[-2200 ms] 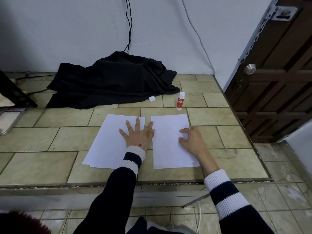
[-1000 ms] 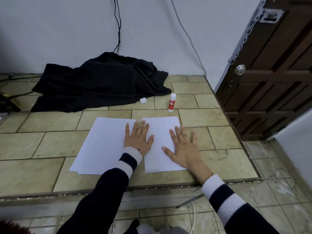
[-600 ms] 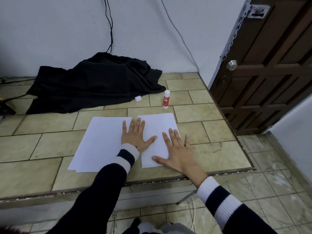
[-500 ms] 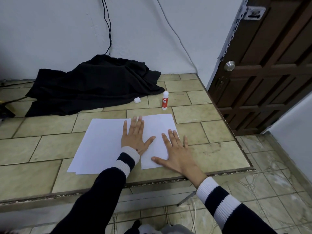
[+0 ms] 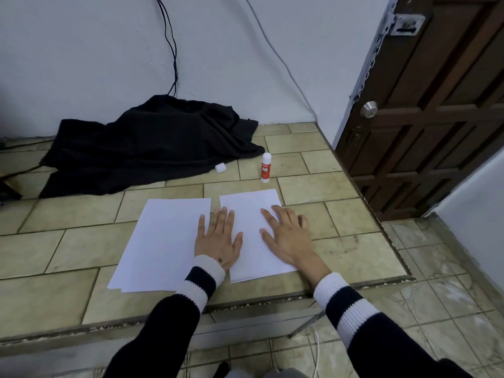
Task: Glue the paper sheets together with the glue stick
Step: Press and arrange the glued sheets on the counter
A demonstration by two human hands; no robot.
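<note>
Two white paper sheets lie side by side on the tiled counter (image 5: 81, 241), and the glue stick (image 5: 265, 168) stands upright just beyond the far edge of the right sheet (image 5: 251, 214), apart from it. Its white cap (image 5: 220, 168) lies to the left of the glue stick, at the hem of a heap of black cloth (image 5: 152, 143). The left sheet (image 5: 163, 241), which looks like a small stack, sits nearer the cloth side. The left hand (image 5: 218, 240) lies flat with straight fingers, its palm across the narrow gap between the two sheets, its thumb on the right sheet. The right hand (image 5: 286, 236) is also flat and spread, pressing the right half of the right sheet, its outer fingers reaching past the edge onto the tile. Compared with two seconds ago, the right hand has uncurled from a loose, bent-finger touch into this flat press, and the left hand has closed its widely splayed fingers together. Since half a second ago both hands stay put, and the sheets and glue stick have not shifted. A brown door (image 5: 436, 105) stands to the right of the glue stick.
</note>
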